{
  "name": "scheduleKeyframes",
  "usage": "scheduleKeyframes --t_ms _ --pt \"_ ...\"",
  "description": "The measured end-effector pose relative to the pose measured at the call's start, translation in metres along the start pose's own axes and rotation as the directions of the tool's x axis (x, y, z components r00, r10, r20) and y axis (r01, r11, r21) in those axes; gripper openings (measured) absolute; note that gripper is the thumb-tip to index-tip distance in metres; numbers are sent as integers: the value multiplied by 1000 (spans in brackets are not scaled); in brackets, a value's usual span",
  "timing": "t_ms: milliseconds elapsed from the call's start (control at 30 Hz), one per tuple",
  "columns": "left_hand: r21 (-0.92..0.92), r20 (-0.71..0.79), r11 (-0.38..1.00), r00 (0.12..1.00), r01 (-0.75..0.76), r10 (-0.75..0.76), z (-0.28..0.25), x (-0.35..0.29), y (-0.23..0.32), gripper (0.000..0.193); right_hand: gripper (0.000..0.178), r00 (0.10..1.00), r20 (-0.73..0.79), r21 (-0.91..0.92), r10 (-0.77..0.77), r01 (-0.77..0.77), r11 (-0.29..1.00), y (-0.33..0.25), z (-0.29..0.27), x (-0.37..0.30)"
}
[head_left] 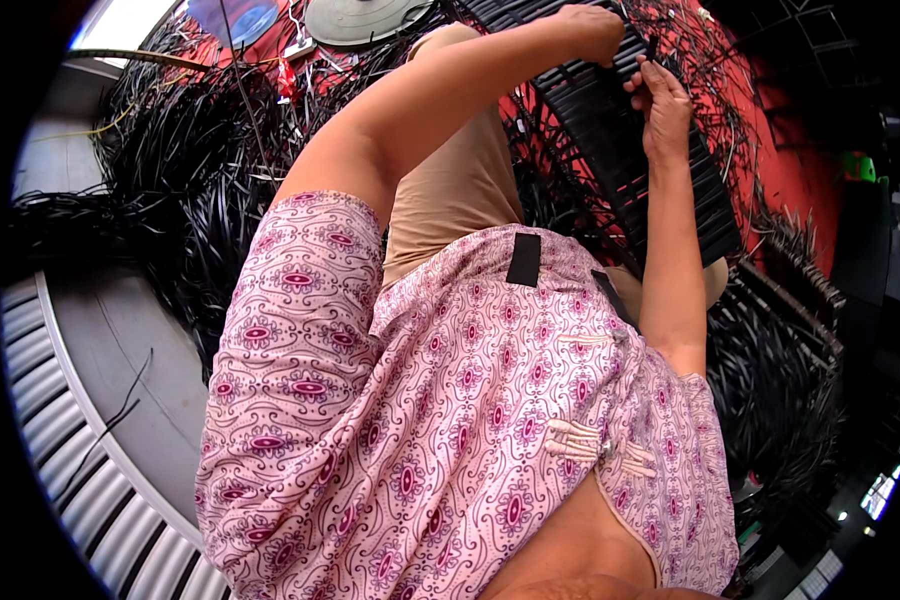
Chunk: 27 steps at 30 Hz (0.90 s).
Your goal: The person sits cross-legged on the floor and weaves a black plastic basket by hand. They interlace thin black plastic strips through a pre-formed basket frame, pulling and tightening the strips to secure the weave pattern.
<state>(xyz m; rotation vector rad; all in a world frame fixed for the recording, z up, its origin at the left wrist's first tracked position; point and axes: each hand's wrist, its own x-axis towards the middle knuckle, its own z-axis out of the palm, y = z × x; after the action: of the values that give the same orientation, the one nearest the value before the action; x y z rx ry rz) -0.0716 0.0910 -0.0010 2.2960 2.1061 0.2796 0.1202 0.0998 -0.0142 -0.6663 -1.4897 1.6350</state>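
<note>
Two bare hands meet over a black slatted panel, which slants across the person's lap from the upper middle down toward the right. We see the left hand at the panel's upper part, its fingers curled under; we cannot tell whether they grip anything. The right hand is raised just beside it, fingers bent and thumb drawn close to the forefinger, a narrow gap at most; we cannot tell whether a strip is pinched there. Beneath and around the panel we note a red floor, strewn with thin dark scraps. To the left lies a thick heap of glossy black strips, beside a grey surface bordered by a curved row of pale ribbed slats. Along the upper edge we find a grey-green round lid, a translucent blue disc and a small red wrapper. On the right we observe a second slatted piece and more black strips. The room beyond is dark, relieved by a bright green object and patches of light; at upper left, a bright white area borders the scene.
</note>
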Motion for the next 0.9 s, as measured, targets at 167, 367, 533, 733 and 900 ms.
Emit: scheduleKeyframes --t_ms 167,367,533,733,900 --pt "-130 37 989 997 65 -60 -26 -21 15 21 23 1000 18 1 12 -12 1000 0 0 4" --pt "-142 -65 989 996 47 -57 -9 -13 -8 22 24 999 19 -15 40 -40 999 0 8 5" --pt "-110 24 984 990 142 -140 -23 -19 4 30 24 1000 8 -20 29 -29 999 -2 4 2" --pt "-34 -146 993 983 109 -113 -24 -27 7 27 23 1000 22 6 20 -20 1000 -1 6 2" --pt "-148 102 956 966 253 -240 -38 -26 9 19 24 999 15 12 28 -28 1000 -2 7 0"
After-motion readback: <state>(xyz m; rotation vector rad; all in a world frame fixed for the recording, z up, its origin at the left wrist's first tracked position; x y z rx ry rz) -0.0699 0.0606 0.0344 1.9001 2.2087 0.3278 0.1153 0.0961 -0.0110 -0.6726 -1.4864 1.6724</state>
